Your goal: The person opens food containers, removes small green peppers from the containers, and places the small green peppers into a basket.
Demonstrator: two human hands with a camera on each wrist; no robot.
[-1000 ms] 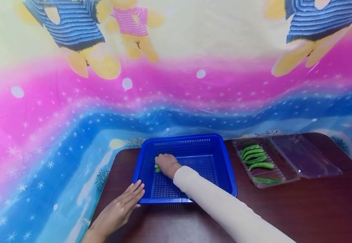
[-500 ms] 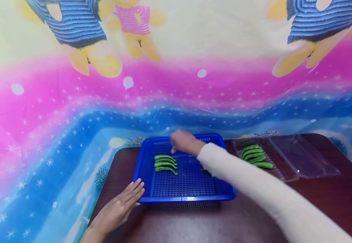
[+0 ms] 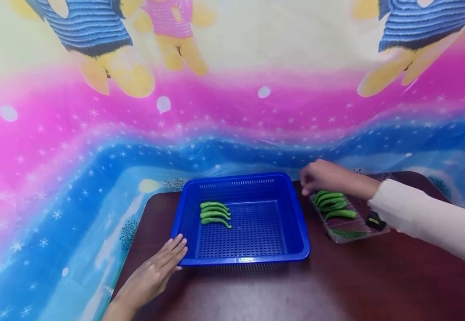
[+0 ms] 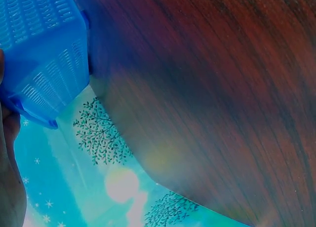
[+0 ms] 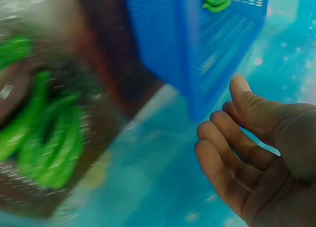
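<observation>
My L hand (image 3: 152, 270) rests, fingers straight, on blue basket (image 3: 268, 258); R hand (image 3: 323, 175), loosely bent, nr clear box (image 3: 356, 224) w/ peppers (image 3: 340, 214).

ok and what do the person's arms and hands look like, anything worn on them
Both the left hand and the right hand are without gloves, and no rings show. The right arm wears a plain, cream long sleeve. A small black device with a yellowish mark shows near its wrist end; how it is attached is hidden. No sleeve shows on the visible part of the left arm.
</observation>
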